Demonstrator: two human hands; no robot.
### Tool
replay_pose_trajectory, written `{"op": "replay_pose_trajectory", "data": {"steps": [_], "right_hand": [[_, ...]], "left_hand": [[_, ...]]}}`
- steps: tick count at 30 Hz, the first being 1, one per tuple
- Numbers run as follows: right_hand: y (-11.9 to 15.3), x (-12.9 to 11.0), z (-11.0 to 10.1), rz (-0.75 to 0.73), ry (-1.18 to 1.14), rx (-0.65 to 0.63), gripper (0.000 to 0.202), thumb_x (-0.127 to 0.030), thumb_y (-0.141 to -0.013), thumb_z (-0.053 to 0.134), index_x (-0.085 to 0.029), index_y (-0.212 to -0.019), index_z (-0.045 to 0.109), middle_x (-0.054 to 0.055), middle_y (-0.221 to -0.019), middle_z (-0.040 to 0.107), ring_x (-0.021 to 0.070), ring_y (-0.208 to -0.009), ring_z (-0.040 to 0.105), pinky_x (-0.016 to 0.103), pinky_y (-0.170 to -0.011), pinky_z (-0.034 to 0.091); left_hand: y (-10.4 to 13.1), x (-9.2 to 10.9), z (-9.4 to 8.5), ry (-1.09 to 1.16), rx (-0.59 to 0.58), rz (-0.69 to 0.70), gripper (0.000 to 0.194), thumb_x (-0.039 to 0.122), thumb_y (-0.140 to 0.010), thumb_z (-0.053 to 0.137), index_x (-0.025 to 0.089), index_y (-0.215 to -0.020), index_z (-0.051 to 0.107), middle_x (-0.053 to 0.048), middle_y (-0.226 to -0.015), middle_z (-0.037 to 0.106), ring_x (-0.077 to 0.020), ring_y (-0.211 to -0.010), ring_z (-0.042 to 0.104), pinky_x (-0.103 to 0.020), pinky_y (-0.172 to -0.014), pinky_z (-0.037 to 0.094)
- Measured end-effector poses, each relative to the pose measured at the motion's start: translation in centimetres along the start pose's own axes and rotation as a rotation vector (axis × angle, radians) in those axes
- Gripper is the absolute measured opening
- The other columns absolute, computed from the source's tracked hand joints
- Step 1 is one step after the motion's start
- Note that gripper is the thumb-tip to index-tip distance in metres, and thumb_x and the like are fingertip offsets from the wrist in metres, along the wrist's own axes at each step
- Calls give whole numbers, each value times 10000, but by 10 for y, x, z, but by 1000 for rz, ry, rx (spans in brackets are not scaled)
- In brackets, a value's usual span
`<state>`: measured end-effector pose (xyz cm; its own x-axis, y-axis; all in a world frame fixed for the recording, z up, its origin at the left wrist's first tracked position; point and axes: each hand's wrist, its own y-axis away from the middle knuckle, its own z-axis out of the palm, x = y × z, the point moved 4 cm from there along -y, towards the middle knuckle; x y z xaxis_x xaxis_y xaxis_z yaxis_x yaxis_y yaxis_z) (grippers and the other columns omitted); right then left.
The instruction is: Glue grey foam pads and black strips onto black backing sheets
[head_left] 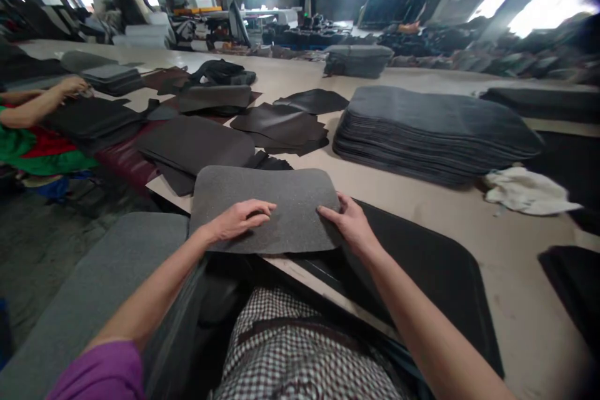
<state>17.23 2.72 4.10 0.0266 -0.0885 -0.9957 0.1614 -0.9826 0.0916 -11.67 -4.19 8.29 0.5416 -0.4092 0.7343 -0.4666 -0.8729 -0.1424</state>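
Observation:
A grey felt-like mat [262,190] with rounded corners lies in front of me, across the table's near edge. My right hand [349,219] grips its right edge, thumb on top and fingers at the rim. On the mat's upper face rests my left hand [241,219], its fingers loosely stretched out and holding nothing. Under and to the right of this mat is a larger black mat [422,262] with a raised border. A long grey sheet [126,250] is at my left, below table height.
A thick stack of dark mats [431,131] stands to the right, beside a crumpled white cloth [529,190]. Dark sheets [197,144] and loose brown-black pieces [281,125] lie ahead on the table [389,190]. At far left, a co-worker's hands [70,87] are over another dark stack.

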Motion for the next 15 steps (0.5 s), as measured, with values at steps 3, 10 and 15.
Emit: {"op": "replay_pose_trajectory", "data": {"steps": [3,10,15], "right_hand": [[3,0,-2,-61,111,-7,610,-453,-752,826,-237,-1285,622,84,-1229,735,304,-1104,698,477,-984,568],[4,3,-3,-179,227,-11,546,-448,-800,777,-252,-1280,604,75,-1247,717,293,-1104,677,474,-990,541],[6,1,-2,-153,240,-21,400,-506,-849,732,-244,-1144,662,51,-1065,737,277,-963,683,420,-838,567]], "left_hand": [[48,-43,-41,-158,542,-340,364,452,-1022,524,227,-1288,630,-126,-1429,656,-270,-1313,622,-431,-1143,458],[122,-122,-68,-340,690,-800,708,539,-898,658,161,-1476,499,-198,-1347,687,-346,-1231,661,-463,-1062,498],[116,-126,-66,-76,812,-857,658,498,-784,787,155,-1323,631,-143,-1102,777,-310,-1029,737,-379,-884,569]]}}
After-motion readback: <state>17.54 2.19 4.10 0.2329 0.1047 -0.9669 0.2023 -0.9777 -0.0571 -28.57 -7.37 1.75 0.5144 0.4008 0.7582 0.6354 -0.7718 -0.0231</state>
